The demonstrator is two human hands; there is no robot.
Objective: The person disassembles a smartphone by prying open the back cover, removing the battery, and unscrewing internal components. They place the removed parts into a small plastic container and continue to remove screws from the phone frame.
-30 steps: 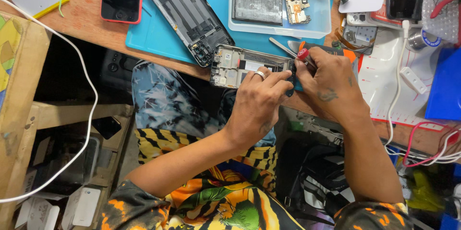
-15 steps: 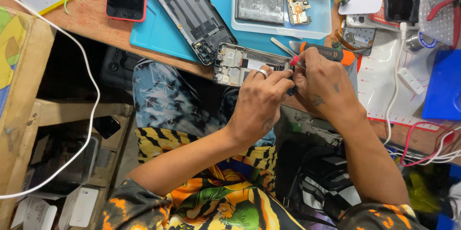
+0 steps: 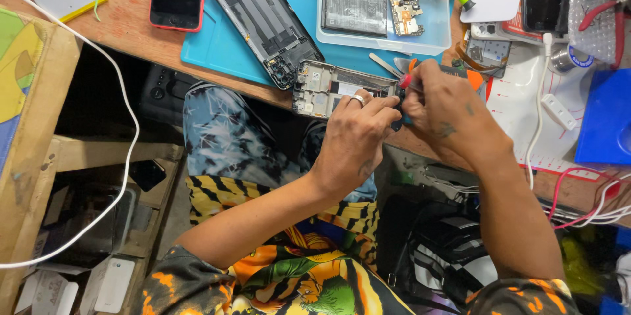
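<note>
Here our left hand (image 3: pixel 351 137) pinches the opened phone frame (image 3: pixel 328 85) at center; right hand (image 3: pixel 447 114) grips a red-tipped screwdriver (image 3: pixel 405 81). Frame looks light, stiff, fragile; hold by edges.

Both hands now sit slightly further left along the opened phone frame (image 3: pixel 328 85), the right hand (image 3: pixel 447 108) bringing its red-tipped tool (image 3: pixel 405 81) nearer the left hand (image 3: pixel 355 131).
</note>
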